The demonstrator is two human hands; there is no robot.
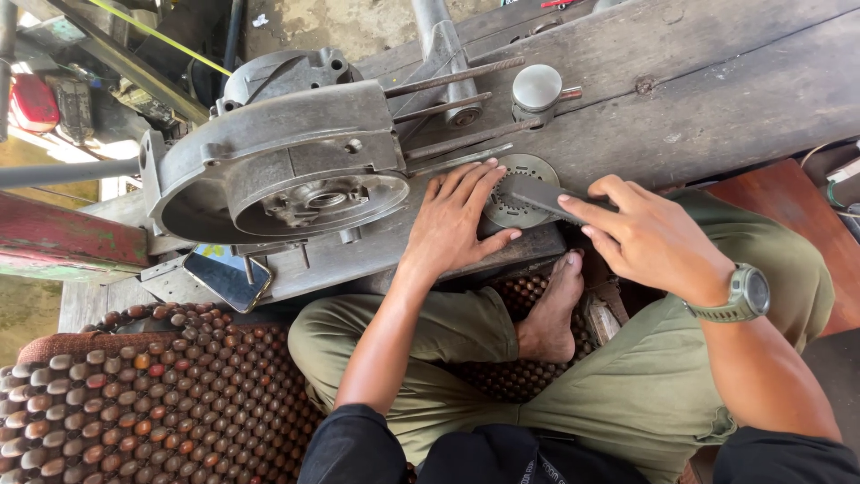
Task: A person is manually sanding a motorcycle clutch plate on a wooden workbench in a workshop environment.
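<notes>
The big engine casing [278, 161] in the upper left sits stripped on your wooden surface [717, 81]. Mid-frame, your left hand [457, 220] presses flat, fingers released, steadying the round plate [520, 184]; your right hand [649, 237] grips a flat file [546, 199] across it, filing seemingly unfinished.

Grey engine casing [278, 161]; piston [537, 90]; phone [226, 276]; beaded seat mat [161, 385]

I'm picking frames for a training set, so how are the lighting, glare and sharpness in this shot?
Head view: daylight, the top left corner blown out; soft sheen on the engine casing and the piston; the left hand, right hand and round disc are sharp, with short shadows beneath; straight edges bow slightly toward the frame's borders; the dark sleeves at the bottom lose detail.
</notes>
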